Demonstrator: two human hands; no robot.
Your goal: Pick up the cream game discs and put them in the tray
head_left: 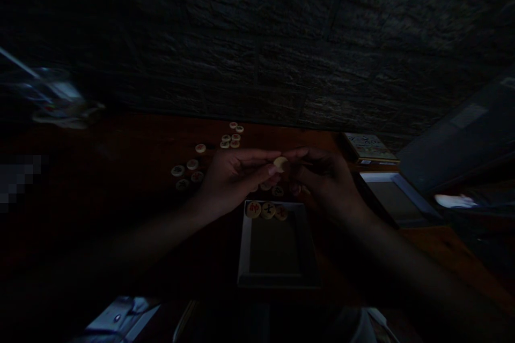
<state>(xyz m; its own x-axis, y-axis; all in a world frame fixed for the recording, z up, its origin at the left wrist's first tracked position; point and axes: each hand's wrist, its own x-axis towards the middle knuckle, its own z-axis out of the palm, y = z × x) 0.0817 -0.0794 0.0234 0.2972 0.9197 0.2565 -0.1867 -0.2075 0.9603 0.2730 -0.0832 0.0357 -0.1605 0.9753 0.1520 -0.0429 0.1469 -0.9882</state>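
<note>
My left hand [239, 174] pinches a round pale xiangqi piece [280, 164] between thumb and fingers, above the far edge of a shallow box tray [244, 257]. My right hand [322, 171] is close against it, fingers curled in by the piece; darkness hides whether they grip anything. Inside the tray, along its far side, three pieces lie in a row: one with a red character [253, 209], one with a dark character [268, 210] and a dimmer reddish one [281, 213]. Another piece [277, 191] shows on the table below my hands, partly covered.
Several loose pieces [197, 177] lie on the dark wooden table left of my hands, and more [230, 138] near the wall [257, 64]. To the right are a printed box [372, 148] and a second open tray [396, 198]. Blurred clutter [60, 96] stands far left.
</note>
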